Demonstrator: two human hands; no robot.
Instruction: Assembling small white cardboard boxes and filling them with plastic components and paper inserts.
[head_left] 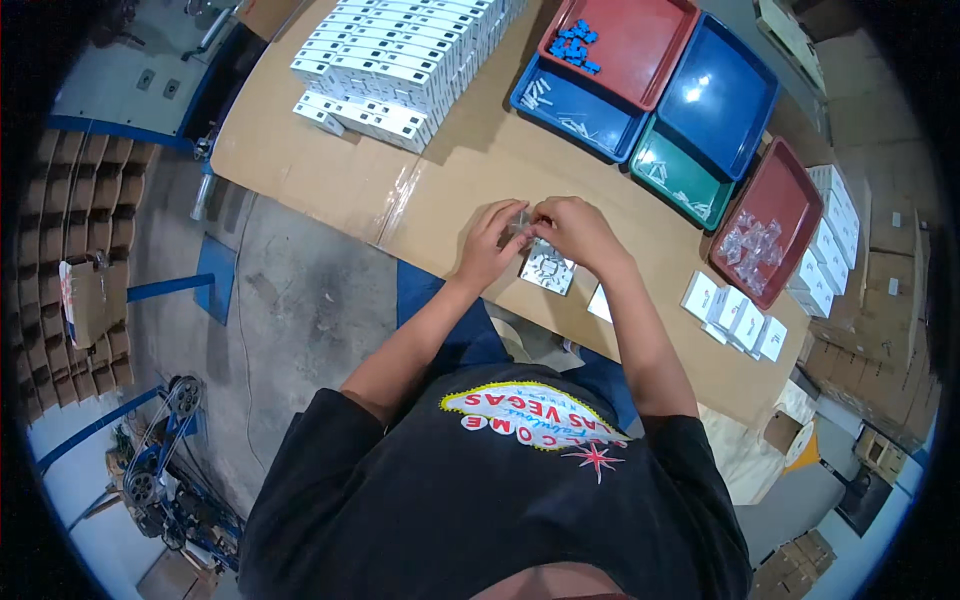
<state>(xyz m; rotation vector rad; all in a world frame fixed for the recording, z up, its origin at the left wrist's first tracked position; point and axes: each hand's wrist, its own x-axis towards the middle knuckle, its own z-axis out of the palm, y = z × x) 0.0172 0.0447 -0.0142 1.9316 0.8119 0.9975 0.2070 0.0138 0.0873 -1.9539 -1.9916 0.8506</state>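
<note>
Pinched a small clear plastic piece (521, 222) in left hand (490, 242) and right hand (575, 230) — apparently for steadiness from both sides — above the worktop (300, 180), near the silvery square plate (548, 270), probably placed close for easy reach.

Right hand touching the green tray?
Apart: the head view shows a strip of cardboard tabletop between the right hand and the green tray.
</note>
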